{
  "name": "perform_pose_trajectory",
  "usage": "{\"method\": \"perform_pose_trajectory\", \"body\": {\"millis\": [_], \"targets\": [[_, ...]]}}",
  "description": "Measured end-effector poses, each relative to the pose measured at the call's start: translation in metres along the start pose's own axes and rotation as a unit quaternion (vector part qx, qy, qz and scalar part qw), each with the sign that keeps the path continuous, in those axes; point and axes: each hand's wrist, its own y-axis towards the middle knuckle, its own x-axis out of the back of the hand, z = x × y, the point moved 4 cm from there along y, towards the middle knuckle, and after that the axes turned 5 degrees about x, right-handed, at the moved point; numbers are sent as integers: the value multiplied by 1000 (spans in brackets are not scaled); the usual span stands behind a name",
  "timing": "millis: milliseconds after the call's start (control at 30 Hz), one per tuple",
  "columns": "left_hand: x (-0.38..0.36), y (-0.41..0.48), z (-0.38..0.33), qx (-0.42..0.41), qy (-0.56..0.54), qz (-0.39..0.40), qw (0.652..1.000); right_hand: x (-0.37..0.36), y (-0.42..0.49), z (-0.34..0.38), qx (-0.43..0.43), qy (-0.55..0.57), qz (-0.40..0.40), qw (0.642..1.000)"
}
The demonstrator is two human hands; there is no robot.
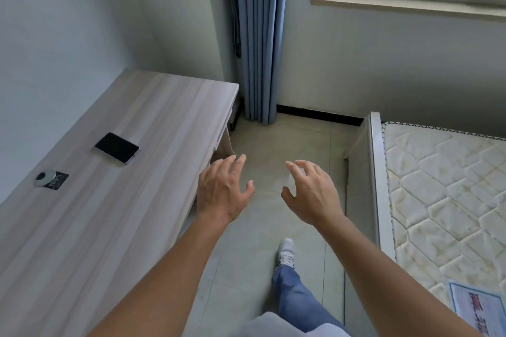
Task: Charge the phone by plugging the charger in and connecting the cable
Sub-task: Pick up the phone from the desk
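A dark phone (117,148) lies flat, screen up, on the pale wooden desk (90,227) at the left. Nearer the wall sits a small black socket panel with a round grey cap (50,178) set into the desk top. My left hand (223,190) hovers open, fingers spread, just past the desk's right edge and over the floor. My right hand (308,191) is held out beside it, also open with curled fingers and nothing in it. No charger or cable shows in this view.
A bed with a bare quilted mattress (443,200) and white frame stands at the right, a paper sheet (476,306) on it. Blue curtains (260,35) hang in the corner under a window. Tiled floor runs between desk and bed, with my leg and shoe (286,252) on it.
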Motion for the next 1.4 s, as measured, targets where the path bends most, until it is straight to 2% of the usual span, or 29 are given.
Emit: {"method": "perform_pose_trajectory", "body": {"millis": [333, 533, 867, 1100, 1400], "targets": [[6, 167, -14, 101, -6, -40, 994, 19, 190, -68, 68, 31, 6, 997], [5, 209, 4, 177, -5, -48, 983, 12, 276, -76, 116, 38, 34, 992], [5, 213, 96, 328, 9, -71, 942, -40, 360, 24, 265, 67, 102, 956], [1, 218, 175, 414, -9, -82, 907, -69, 427, 107, 351, 31, 129, 927], [6, 243, 276, 483, -37, -99, 869, -107, 502, 217, 430, 7, 153, 890]]}}
